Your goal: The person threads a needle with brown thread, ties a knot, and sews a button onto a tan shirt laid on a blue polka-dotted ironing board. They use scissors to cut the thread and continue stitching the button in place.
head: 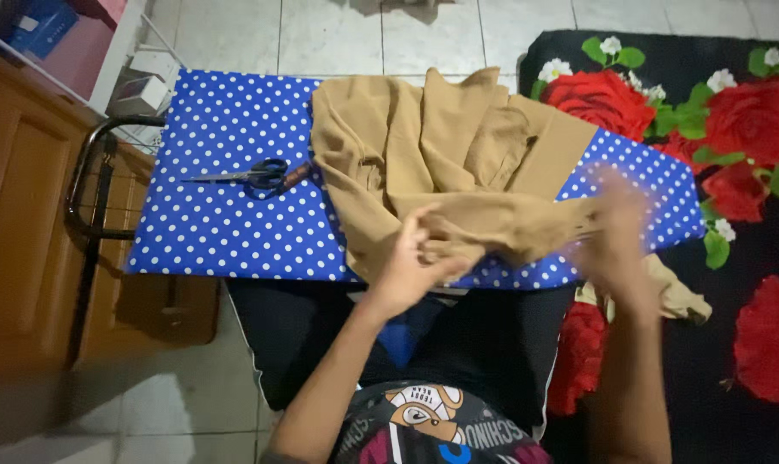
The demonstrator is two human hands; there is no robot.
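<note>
A tan garment [445,159] lies crumpled on a board covered in blue cloth with white dots [226,215]. My left hand [411,262] pinches the garment's near edge at the board's front. My right hand [617,228] is blurred with motion at the garment's right end, its fingers on or close to the cloth; whether it grips the cloth is unclear. Part of the garment hangs off the board's right front corner [677,296].
Black-handled scissors [252,175] lie on the board to the left of the garment. A wooden cabinet [20,215] and a dark metal frame [88,189] stand at the left. A black blanket with red roses [742,215] lies at the right. Tiled floor beyond.
</note>
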